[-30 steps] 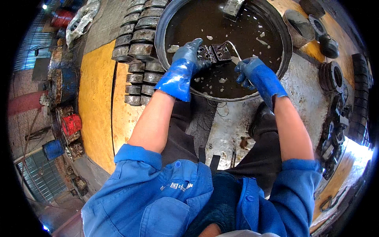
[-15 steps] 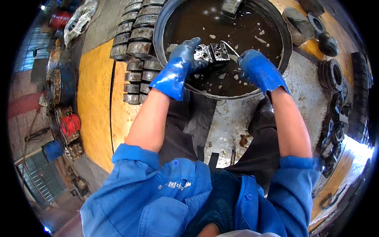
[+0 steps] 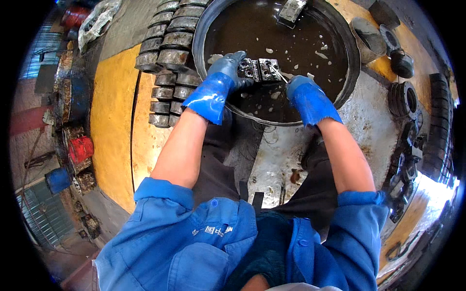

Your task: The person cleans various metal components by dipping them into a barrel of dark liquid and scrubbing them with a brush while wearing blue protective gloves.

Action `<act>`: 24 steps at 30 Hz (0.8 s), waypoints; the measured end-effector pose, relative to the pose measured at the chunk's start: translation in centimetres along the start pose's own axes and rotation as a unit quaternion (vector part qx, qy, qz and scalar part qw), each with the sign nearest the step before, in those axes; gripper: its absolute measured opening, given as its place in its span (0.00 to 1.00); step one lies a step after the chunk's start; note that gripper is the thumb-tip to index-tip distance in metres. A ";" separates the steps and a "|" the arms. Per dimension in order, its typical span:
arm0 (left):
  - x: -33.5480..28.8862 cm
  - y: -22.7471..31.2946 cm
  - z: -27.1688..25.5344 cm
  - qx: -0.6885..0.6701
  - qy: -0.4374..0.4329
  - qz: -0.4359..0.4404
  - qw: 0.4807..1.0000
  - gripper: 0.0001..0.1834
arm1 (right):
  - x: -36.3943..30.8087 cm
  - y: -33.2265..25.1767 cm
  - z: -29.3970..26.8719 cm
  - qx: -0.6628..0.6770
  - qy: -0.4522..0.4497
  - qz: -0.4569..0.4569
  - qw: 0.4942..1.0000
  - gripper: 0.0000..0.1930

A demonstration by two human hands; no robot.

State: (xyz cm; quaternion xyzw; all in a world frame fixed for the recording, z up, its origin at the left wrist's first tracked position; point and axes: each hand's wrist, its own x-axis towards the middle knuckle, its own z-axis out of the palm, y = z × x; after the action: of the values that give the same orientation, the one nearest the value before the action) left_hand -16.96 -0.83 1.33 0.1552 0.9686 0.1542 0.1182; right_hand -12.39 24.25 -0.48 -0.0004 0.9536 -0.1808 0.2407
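Note:
My left hand (image 3: 225,72), in a blue rubber glove, is closed around the left end of a shiny, wet metal block (image 3: 268,71). The block has several round holes and a groove between its two halves. It is held over a large round basin (image 3: 356,53) of dark brown liquid. My right hand (image 3: 304,91), gloved the same way, grips a thin metal rod (image 3: 280,74). The rod's far end meets the block's right half near a hole; whether it is inside the hole I cannot tell.
Another metal block (image 3: 291,13) sits at the basin's far side. Stacked round metal parts (image 3: 174,42) line the basin's left. To the right are a metal bucket (image 3: 367,36), a dark pot (image 3: 402,63) and several metal rings (image 3: 404,99). Yellow boards (image 3: 114,126) cover the floor at left.
My right hand has moved left and slightly down, bringing the rod onto the block's face. The bent part of the rod seen before is no longer visible. My left hand keeps its hold.

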 end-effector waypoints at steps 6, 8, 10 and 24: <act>-0.1 -0.2 0.1 -0.019 -0.013 -0.010 1.000 0.49 | -1.9 -0.9 -3.3 -0.039 -0.007 -0.035 0.999 0.14; -0.2 -0.1 0.6 -0.007 0.025 0.005 1.000 0.50 | -2.3 -2.1 -4.2 -0.064 -0.016 0.026 0.997 0.15; -0.4 -0.1 0.8 0.001 0.035 0.000 0.999 0.50 | -2.1 -1.7 -4.4 -0.118 -0.015 0.019 0.993 0.16; 0.5 0.2 0.8 -0.003 0.020 -0.013 1.000 0.50 | -0.7 0.9 0.1 0.057 -0.124 0.032 0.990 0.17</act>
State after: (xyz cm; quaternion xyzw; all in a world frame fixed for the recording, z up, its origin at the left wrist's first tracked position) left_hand -17.15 -0.29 0.61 0.1387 0.9723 0.1583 0.1012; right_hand -11.63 25.07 -0.57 0.0218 0.9041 -0.2257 0.3621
